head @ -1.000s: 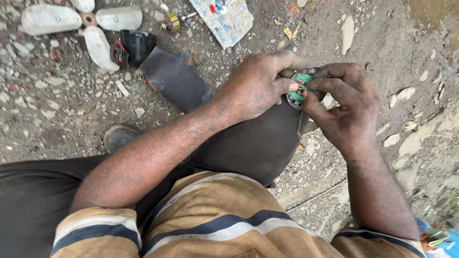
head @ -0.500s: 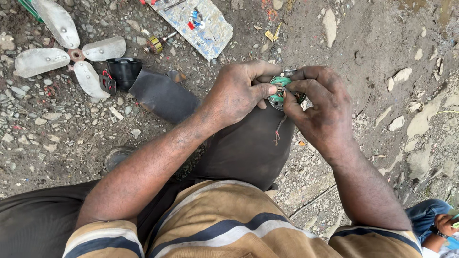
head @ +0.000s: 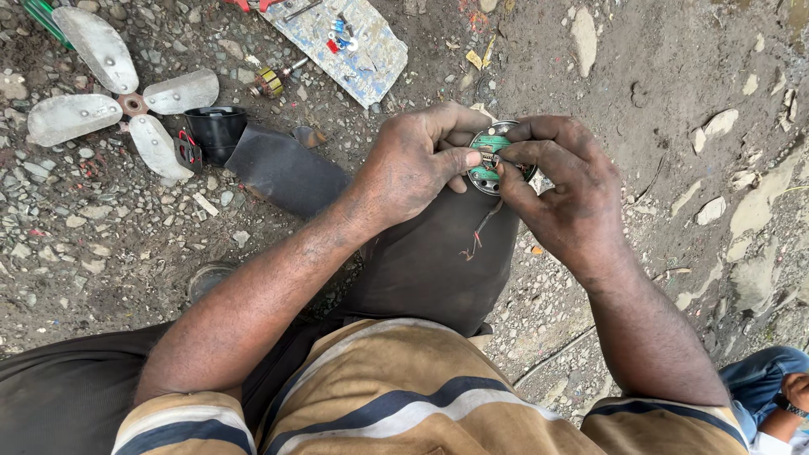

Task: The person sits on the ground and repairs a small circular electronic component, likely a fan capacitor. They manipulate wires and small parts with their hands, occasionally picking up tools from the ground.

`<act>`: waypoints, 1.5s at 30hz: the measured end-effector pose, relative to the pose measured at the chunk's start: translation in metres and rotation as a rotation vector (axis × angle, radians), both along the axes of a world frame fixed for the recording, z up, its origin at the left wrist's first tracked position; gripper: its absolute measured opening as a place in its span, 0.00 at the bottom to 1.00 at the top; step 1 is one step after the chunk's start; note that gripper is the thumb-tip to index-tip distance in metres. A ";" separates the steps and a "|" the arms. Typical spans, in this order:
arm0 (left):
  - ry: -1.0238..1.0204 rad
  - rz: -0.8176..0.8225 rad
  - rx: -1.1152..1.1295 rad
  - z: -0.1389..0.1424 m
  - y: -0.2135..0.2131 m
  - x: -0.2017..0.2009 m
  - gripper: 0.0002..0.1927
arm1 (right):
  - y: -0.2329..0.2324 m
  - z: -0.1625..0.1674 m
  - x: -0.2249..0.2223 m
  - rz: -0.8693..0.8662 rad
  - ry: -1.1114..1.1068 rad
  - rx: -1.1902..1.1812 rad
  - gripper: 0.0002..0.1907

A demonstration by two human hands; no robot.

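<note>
Both of my hands hold a small round metal part with a green circuit board [head: 487, 160] above my raised knee in dark trousers [head: 430, 253]. My left hand [head: 413, 164] grips its left side, thumb pressed on the green board. My right hand [head: 560, 190] pinches its right side with fingertips on the board. Thin reddish wires [head: 479, 236] hang from the part over the knee.
On the gravel ground at upper left lie a white four-blade fan [head: 114, 97], a black cup-shaped cap [head: 215, 131] and a small motor rotor [head: 274, 80]. A worn blue-white board [head: 337, 38] with small bits lies at top. Another person's arm [head: 779, 392] shows at lower right.
The view has shifted so the hands sit lower in frame and more of the fan and board shows. My fingers have kept working on the green part; the hanging wires are now plainer.
</note>
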State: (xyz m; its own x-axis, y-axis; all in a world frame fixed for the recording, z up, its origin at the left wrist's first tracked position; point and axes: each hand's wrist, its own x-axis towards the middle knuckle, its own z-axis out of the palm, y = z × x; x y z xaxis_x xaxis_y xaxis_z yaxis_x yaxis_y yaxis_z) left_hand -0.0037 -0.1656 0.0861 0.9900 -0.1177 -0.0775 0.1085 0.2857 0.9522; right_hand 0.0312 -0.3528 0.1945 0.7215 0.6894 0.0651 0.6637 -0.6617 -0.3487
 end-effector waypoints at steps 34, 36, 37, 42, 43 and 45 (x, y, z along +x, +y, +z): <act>-0.042 -0.001 0.180 0.016 0.006 -0.001 0.17 | 0.001 -0.001 0.003 0.003 -0.029 -0.013 0.10; -0.023 0.000 0.136 0.015 0.005 0.000 0.18 | 0.002 0.000 0.003 -0.001 -0.030 -0.019 0.11; -0.014 -0.001 0.115 0.014 0.004 0.001 0.19 | 0.002 0.001 0.003 -0.016 -0.019 -0.022 0.11; -0.002 0.004 0.116 0.010 0.003 0.002 0.19 | 0.003 0.002 0.002 -0.043 -0.032 -0.070 0.11; -0.005 0.003 0.118 0.009 0.003 0.002 0.19 | 0.002 0.001 0.003 -0.041 -0.027 -0.058 0.11; 0.009 -0.009 0.097 0.008 0.003 0.003 0.19 | 0.001 -0.002 0.004 -0.039 -0.013 -0.037 0.11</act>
